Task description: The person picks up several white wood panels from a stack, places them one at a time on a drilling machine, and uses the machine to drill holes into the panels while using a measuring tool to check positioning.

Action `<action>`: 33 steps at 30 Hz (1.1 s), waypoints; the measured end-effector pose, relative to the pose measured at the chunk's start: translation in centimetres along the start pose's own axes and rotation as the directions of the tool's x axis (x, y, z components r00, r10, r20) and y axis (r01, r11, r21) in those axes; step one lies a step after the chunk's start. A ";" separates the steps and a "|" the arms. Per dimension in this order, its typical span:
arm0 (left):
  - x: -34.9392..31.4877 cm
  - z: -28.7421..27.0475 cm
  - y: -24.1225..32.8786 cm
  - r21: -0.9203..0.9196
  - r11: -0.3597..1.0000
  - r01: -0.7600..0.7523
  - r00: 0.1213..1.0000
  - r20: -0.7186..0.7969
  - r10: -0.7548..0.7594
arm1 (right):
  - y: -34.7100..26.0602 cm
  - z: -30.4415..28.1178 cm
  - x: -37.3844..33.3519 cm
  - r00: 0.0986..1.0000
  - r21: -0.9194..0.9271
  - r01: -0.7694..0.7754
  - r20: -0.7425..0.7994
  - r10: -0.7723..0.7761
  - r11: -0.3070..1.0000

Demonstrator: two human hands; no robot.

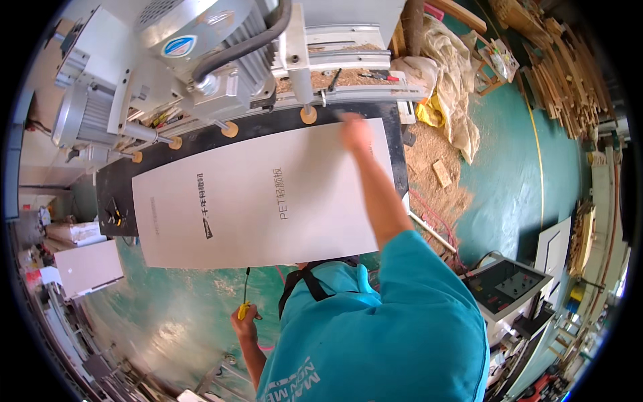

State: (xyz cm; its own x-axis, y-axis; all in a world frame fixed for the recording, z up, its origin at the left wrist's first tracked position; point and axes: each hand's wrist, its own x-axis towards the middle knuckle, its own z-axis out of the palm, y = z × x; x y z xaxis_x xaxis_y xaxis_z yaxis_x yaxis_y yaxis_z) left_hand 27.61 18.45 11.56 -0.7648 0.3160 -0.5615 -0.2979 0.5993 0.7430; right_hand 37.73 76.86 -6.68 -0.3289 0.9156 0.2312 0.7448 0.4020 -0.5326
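A large white panel [315, 201] with dark printing lies on the black machine table [395, 154] in front of me. My right hand [355, 134] is over the panel's far right edge, smeared by motion, so its fingers cannot be read. Low on the left, short of the panel's near edge, my left hand [246, 323] is closed round a yellow air blow gun [244, 311]. Its thin dark nozzle points up toward the panel. Along the panel's far edge, several round tan pads [230, 129] sit at the ends of the machine's rods.
Grey motors [201, 40] and a metal rail [348, 59] stand beyond the panel. Sawdust and a wood offcut [442, 173] lie on the floor at right, near a cloth sack [449, 80]. A control panel [506, 285] is at my right. Stacked timber [556, 80] lies farther off.
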 end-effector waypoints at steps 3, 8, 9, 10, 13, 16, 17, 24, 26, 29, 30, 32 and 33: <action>-1.3 0.2 -2.0 0.001 0.999 0.046 0.998 -0.045 -0.046 | 7.1 -10.4 1.0 0.872 -0.370 -0.437 0.048 0.487 0.820; -0.9 1.4 -4.2 0.031 0.996 0.084 0.993 0.078 -0.086 | 17.5 -18.3 -2.8 0.775 -0.208 -0.632 -0.149 0.615 0.746; -0.8 1.3 -4.3 0.061 0.992 0.110 0.983 0.141 -0.118 | 16.3 -18.4 -3.1 0.822 -0.189 -0.570 -0.136 0.554 0.800; -0.5 1.6 -4.2 0.089 0.994 0.068 0.985 0.149 -0.081 | 13.9 -18.5 -2.7 0.866 -0.157 -0.500 -0.124 0.485 0.852; 1.4 2.5 -2.1 0.276 0.957 -0.093 0.976 0.217 0.032 | 4.4 -18.5 0.8 0.976 0.084 -0.159 -0.138 0.169 0.984; 3.0 3.2 1.0 0.534 0.809 -0.246 0.966 0.207 0.157 | -14.8 -23.6 4.5 0.910 0.328 0.371 -0.316 -0.269 0.869; 3.3 3.6 2.9 0.556 0.777 -0.294 0.956 0.166 0.242 | -20.4 -25.8 5.3 0.838 0.362 0.516 -0.400 -0.370 0.776; 4.7 4.5 9.1 0.345 0.681 -0.646 0.734 0.037 0.678 | -40.3 -30.1 12.9 0.308 -0.189 0.861 -0.544 -0.780 0.472; 4.4 4.2 9.0 0.038 0.848 -0.528 0.848 0.070 0.525 | -39.5 -28.0 14.3 0.506 -0.131 0.812 -0.328 -0.798 0.569; 4.4 2.9 7.2 -0.323 0.921 -0.215 0.917 0.258 0.305 | -39.2 -28.1 10.0 0.235 -0.393 0.788 -0.518 -0.822 0.473; 4.7 2.3 7.1 -0.340 0.933 -0.114 0.915 0.330 0.232 | -38.1 -27.4 7.3 0.259 -0.329 0.796 -0.573 -0.777 0.508; 5.4 2.2 7.7 -0.607 0.741 -0.287 0.816 0.250 0.521 | -34.4 -23.2 1.4 0.531 -0.053 0.750 -0.547 -0.648 0.659; 5.7 2.2 8.2 -0.701 0.619 -0.354 0.750 0.182 0.635 | -34.1 -20.6 -3.6 0.525 0.102 0.842 -0.380 -0.762 0.529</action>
State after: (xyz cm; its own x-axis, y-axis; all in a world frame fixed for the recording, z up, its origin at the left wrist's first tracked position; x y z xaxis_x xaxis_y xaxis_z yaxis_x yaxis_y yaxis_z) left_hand 22.05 26.76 13.66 -0.6592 0.7518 -0.0156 -0.3146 -0.2569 0.9138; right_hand 25.46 59.90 27.38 -0.5192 0.1754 0.8365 0.0584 0.9837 -0.1700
